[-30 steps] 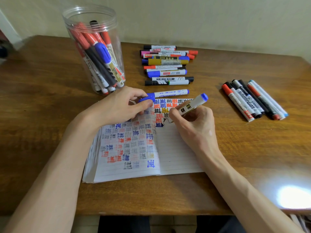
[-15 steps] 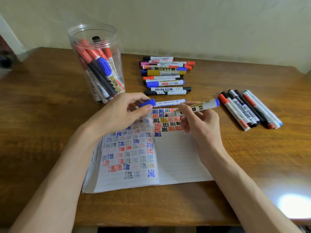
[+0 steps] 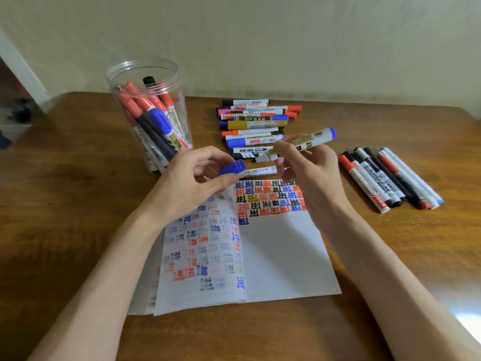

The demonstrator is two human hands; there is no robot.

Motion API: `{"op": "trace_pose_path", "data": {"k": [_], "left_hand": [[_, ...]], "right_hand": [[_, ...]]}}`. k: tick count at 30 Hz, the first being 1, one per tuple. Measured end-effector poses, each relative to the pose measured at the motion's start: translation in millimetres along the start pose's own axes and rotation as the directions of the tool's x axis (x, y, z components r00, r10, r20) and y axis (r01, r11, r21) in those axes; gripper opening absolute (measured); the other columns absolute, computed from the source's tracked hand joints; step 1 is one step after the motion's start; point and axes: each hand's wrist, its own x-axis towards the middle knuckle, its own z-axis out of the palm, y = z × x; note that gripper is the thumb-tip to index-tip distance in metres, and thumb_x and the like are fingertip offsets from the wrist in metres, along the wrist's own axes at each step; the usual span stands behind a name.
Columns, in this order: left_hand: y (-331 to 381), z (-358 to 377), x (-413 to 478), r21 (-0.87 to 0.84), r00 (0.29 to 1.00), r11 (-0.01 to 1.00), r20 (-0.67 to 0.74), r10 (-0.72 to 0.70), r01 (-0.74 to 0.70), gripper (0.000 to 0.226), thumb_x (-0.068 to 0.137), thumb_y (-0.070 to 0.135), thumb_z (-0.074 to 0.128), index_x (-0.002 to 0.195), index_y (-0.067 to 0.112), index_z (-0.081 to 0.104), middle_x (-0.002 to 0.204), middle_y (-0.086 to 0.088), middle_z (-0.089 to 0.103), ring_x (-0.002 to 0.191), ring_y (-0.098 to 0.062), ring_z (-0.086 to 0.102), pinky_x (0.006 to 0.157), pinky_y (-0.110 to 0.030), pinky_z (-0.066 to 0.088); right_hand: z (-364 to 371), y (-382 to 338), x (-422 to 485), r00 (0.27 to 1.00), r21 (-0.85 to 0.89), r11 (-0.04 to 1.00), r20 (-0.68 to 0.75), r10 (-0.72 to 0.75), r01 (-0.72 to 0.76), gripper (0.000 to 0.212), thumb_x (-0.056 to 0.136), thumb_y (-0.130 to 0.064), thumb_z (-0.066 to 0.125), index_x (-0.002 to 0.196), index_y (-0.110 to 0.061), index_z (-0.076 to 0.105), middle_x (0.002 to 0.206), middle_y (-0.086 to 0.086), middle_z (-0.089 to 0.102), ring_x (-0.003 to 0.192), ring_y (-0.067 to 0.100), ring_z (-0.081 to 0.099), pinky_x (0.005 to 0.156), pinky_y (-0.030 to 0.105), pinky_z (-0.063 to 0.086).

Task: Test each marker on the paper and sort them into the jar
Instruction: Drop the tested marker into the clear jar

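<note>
Fingers (image 3: pixel 282 149) of the right hand (image 3: pixel 312 178) grasp an uncapped blue marker (image 3: pixel 309 140), raised off the page, while the left hand (image 3: pixel 192 186) pinches its blue cap (image 3: pixel 232 167). Both hover above the wooden surface (image 3: pixel 78 204), where an open notebook (image 3: pixel 273 256) lies at 6 o'clock, covered in test marks. A clear jar (image 3: pixel 145 74), part-filled with markers, stands at 10 o'clock. A pile of untested markers (image 3: pixel 256 125) lies at 12 o'clock, a second row (image 3: pixel 385 178) at 3 o'clock. One slim blue-and-white marker (image 3: pixel 257 171) rests just above the notebook.
</note>
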Motion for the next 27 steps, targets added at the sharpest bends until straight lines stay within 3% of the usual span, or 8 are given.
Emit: {"op": "trace_pose_path", "data": {"k": [4, 9, 13, 16, 19, 21, 24, 27], "left_hand": [[0, 4, 0, 0.031, 1.0, 0.999, 0.018, 0.012, -0.012, 0.025, 0.087, 0.03, 0.079, 0.11, 0.029, 0.071, 0.1, 0.022, 0.073, 0.095, -0.003, 0.069, 0.078, -0.014, 0.054], [1, 6, 1, 0.056, 0.999, 0.998, 0.03, 0.014, -0.016, 0.025, 0.087, 0.031, 0.078, 0.111, 0.027, 0.072, 0.1, 0.022, 0.073, 0.096, -0.003, 0.069, 0.076, -0.015, 0.054], [-1, 7, 1, 0.057, 0.999, 0.998, 0.028, 0.019, -0.02, 0.028, 0.09, 0.035, 0.075, 0.116, 0.025, 0.072, 0.102, 0.019, 0.074, 0.101, -0.004, 0.069, 0.079, -0.016, 0.055], [-2, 7, 1, 0.069, 0.999, 0.997, 0.034, 0.025, -0.028, 0.026, 0.092, 0.036, 0.072, 0.116, 0.026, 0.072, 0.104, 0.02, 0.073, 0.104, -0.004, 0.069, 0.081, -0.017, 0.056], [-3, 7, 0, 0.072, 1.0, 0.997, 0.021, 0.0, -0.002, 0.024, 0.092, 0.042, 0.066, 0.114, 0.033, 0.068, 0.103, 0.022, 0.071, 0.103, 0.0, 0.068, 0.078, -0.016, 0.057], [-2, 7, 1, 0.076, 1.0, 0.997, 0.011, -0.005, 0.004, 0.026, 0.09, 0.045, 0.062, 0.113, 0.034, 0.067, 0.102, 0.022, 0.07, 0.1, -0.001, 0.068, 0.076, -0.015, 0.056], [-2, 7, 1, 0.088, 1.0, 0.996, 0.024, -0.014, 0.012, 0.026, 0.092, 0.044, 0.062, 0.113, 0.029, 0.067, 0.104, 0.02, 0.071, 0.1, -0.001, 0.069, 0.076, -0.019, 0.058], [-5, 9, -1, 0.149, 0.998, 0.988, 0.046, -0.045, 0.038, 0.024, 0.096, 0.043, 0.061, 0.114, 0.029, 0.068, 0.107, 0.018, 0.072, 0.102, 0.0, 0.069, 0.079, -0.031, 0.062]], "right_hand": [[-1, 8, -4, 0.999, 0.041, 0.999, 0.037, -0.017, 0.016, 0.01, 0.098, -0.018, 0.073, 0.088, -0.017, 0.073, 0.072, 0.005, 0.065, 0.067, 0.021, 0.057, 0.064, 0.033, 0.048], [-3, 9, -5, 0.989, 0.01, 0.996, 0.118, -0.084, 0.083, 0.008, 0.099, -0.02, 0.073, 0.097, -0.012, 0.073, 0.077, 0.01, 0.069, 0.069, 0.023, 0.063, 0.068, 0.037, 0.053], [-4, 11, -8, 0.967, -0.088, 0.987, 0.229, -0.112, 0.135, 0.017, 0.095, -0.023, 0.078, 0.105, -0.009, 0.076, 0.082, -0.006, 0.075, 0.072, 0.009, 0.069, 0.064, 0.023, 0.053], [-8, 10, -7, 0.965, -0.108, 0.989, 0.252, -0.067, 0.097, 0.024, 0.092, -0.028, 0.081, 0.107, -0.01, 0.078, 0.088, -0.005, 0.077, 0.072, 0.006, 0.068, 0.065, 0.022, 0.052], [-15, 4, -4, 0.951, -0.027, 0.999, 0.304, 0.053, -0.047, 0.035, 0.097, -0.039, 0.072, 0.115, -0.009, 0.077, 0.094, 0.008, 0.079, 0.075, 0.022, 0.07, 0.069, 0.031, 0.054], [-22, 1, -2, 0.94, 0.022, 0.994, 0.326, 0.097, -0.11, 0.032, 0.101, -0.034, 0.068, 0.119, -0.009, 0.076, 0.097, 0.014, 0.079, 0.077, 0.028, 0.071, 0.069, 0.033, 0.056], [-34, 3, 0, 0.947, -0.186, 0.98, 0.32, -0.004, 0.067, 0.026, 0.093, -0.029, 0.077, 0.111, -0.01, 0.076, 0.088, 0.007, 0.079, 0.077, 0.025, 0.077, 0.066, 0.035, 0.06], [-39, 5, 1, 0.928, -0.424, 0.878, 0.367, -0.06, 0.224, 0.032, 0.087, -0.035, 0.082, 0.11, -0.013, 0.076, 0.09, -0.009, 0.078, 0.08, 0.008, 0.077, 0.063, 0.028, 0.062]]}}
